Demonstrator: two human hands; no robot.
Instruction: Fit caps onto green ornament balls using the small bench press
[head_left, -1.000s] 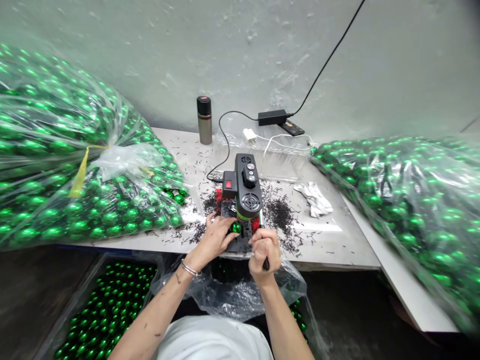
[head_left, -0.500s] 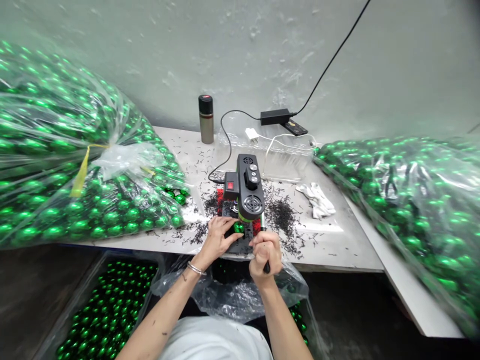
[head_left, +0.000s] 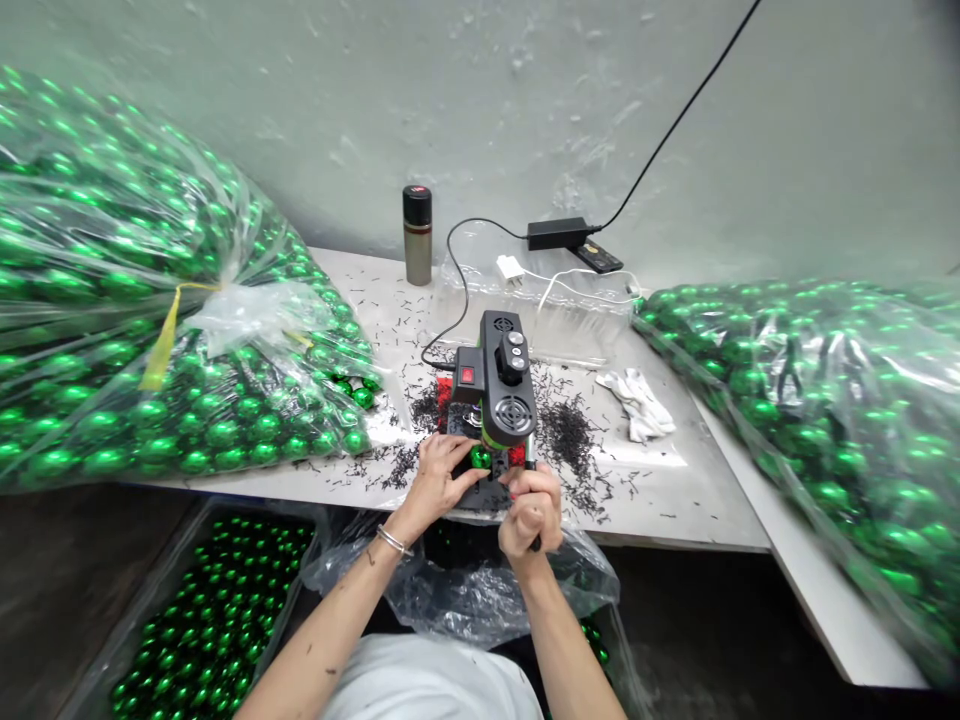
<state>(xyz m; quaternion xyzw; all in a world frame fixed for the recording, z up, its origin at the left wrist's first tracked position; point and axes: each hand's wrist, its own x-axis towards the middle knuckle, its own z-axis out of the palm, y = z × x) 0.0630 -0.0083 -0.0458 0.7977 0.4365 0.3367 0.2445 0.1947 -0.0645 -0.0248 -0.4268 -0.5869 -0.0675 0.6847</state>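
Observation:
A shiny green ball sits under the front end of a small black bench machine with a red switch. Thumb and fingers of my left hand pinch the ball from the left. On the other side, my right hand is wrapped around a black handle, whose ends show above and below the fist. Whether the handle joins the machine is hidden. Red patches flank the machine's base, and small black bits lie scattered around it.
Large clear bags of green balls stand left and right. A bin of green balls is below the table edge. Behind the machine are a bottle, a power adapter and a clear tray. White gloves lie to the right.
The view has shifted slightly, moving the table items a little rightward in the picture. The black handle's upper end now shows above my right fist. My left hand stays at the ball.

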